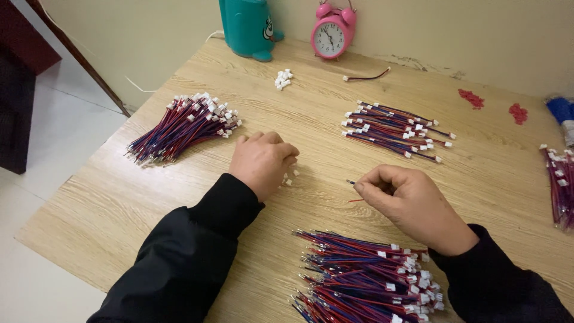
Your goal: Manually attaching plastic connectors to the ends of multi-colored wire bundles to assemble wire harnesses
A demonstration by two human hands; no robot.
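My left hand (262, 160) rests knuckles-up on the wooden table (119, 203), fingers curled over a few small white connectors (289, 177) lying by its fingertips. My right hand (412, 206) is closed on a thin red and blue wire (353, 190), whose bare ends stick out to the left of the fingers. Just in front of that hand lies a big pile of red and blue wires with white plugs (365, 278).
Another wire bundle (182, 127) lies at the left, a spread one (394, 130) at the back right, a third (559, 185) at the right edge. Loose white connectors (283, 78), a single wire (366, 77), a pink alarm clock (332, 33) and a teal container (248, 27) stand at the back.
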